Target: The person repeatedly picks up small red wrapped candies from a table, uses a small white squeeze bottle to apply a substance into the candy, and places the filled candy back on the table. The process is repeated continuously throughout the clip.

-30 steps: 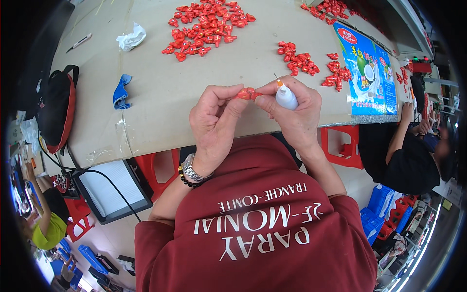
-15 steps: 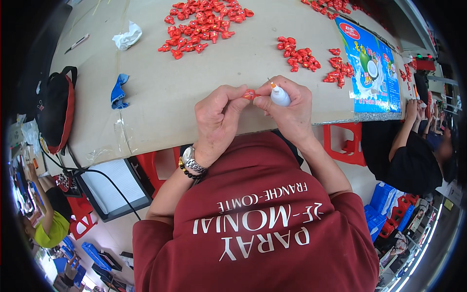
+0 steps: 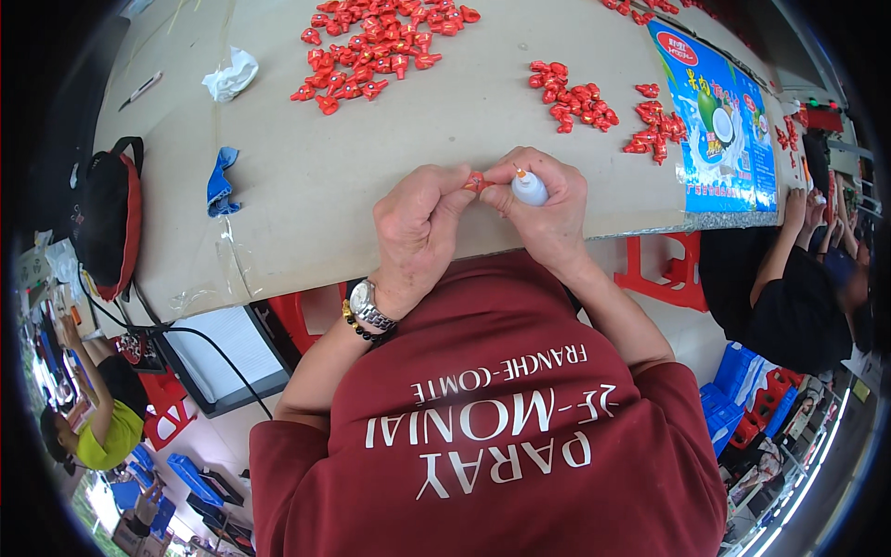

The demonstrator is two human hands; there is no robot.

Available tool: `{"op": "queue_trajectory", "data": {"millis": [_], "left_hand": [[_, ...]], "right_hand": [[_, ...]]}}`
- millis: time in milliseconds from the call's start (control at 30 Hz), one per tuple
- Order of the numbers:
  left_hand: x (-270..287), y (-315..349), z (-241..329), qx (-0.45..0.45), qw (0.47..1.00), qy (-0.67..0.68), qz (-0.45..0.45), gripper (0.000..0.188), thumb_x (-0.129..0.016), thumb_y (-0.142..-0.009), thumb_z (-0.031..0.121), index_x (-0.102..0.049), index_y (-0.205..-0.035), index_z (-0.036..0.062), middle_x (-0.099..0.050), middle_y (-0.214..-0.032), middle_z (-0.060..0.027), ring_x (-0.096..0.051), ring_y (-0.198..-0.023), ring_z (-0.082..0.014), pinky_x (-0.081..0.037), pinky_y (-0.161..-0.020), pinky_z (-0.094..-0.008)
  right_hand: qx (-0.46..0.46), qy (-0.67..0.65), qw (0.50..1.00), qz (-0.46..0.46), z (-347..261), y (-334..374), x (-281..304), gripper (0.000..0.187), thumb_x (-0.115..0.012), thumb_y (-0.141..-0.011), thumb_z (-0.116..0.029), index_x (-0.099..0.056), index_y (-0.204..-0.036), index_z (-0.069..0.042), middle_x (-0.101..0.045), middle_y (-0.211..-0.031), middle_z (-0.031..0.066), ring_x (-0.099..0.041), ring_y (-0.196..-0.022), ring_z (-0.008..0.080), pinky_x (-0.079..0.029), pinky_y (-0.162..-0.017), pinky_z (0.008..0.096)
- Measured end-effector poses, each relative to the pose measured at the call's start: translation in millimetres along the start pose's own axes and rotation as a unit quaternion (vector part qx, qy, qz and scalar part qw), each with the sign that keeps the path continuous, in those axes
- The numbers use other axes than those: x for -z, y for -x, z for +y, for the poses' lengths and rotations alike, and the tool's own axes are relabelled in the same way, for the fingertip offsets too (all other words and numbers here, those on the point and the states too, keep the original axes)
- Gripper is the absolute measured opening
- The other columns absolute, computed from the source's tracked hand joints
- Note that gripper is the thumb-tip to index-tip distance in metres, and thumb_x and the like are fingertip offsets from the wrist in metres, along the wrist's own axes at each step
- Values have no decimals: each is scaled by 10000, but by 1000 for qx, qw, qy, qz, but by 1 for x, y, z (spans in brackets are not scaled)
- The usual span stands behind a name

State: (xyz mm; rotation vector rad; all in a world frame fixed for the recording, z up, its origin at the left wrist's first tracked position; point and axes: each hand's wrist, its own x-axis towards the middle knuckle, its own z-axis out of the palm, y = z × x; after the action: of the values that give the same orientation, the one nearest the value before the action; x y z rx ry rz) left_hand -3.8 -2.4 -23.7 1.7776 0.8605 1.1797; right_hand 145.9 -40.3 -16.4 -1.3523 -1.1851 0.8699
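Between both hands, a little above the near part of the table, is a small red plastic figure piece. My left hand pinches it between thumb and forefinger. My right hand meets it from the other side with its thumb and fingertip. That same hand also holds a small white squeeze bottle, its thin orange-based nozzle pointing up and away from the piece. The right hand's lower fingers are partly hidden. Farther off lies a large pile of similar red pieces, with a smaller group to its right.
More red pieces lie beside a blue printed sheet on the right. On the left are crumpled tissue, a blue scrap, a craft knife and a black-red bag. A co-worker's arm is at the far right.
The red piece has been turned slightly between my fingers, and the bottle has shifted a little left and down in my right hand. The view has shifted slightly.
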Motion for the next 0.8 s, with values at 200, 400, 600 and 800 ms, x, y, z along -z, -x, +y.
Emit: {"op": "queue_trajectory", "data": {"millis": [200,400,600,800], "left_hand": [[-2,0,0,-3,1000,-4,4,103,-661,-796,-52,-633,-887,-13,-641,-770,-96,-622,-675,-181,-497,-614,-266],[-2,0,0,-1,1000,-6,4,99,-667,-799,-36,-632,-889,-15,-643,-774,-94,-618,-675,-181,-496,-619,-269],[-3,-1,2,0,1000,-5,6,91,-668,-799,-34,-630,-879,-14,-640,-771,-95,-607,-670,-181,-487,-615,-275],[-3,0,0,0,1000,-4,10,83,-667,-800,-32,-626,-869,-13,-638,-769,-94,-599,-662,-182,-481,-609,-273]], "right_hand": [[35,19,999,-7,3,-1,2,163,-751,-688,21,-612,-772,4,-621,-697,65,-578,-625,134,-459,-586,264],[44,15,999,-10,4,-3,2,167,-758,-692,10,-612,-773,5,-620,-696,67,-569,-615,142,-457,-581,267],[39,16,999,-10,4,-3,2,170,-762,-692,6,-613,-774,5,-620,-698,67,-570,-619,146,-457,-582,270],[38,17,999,-10,3,-3,2,173,-762,-692,9,-611,-776,4,-621,-703,72,-569,-622,149,-458,-585,271]]}}
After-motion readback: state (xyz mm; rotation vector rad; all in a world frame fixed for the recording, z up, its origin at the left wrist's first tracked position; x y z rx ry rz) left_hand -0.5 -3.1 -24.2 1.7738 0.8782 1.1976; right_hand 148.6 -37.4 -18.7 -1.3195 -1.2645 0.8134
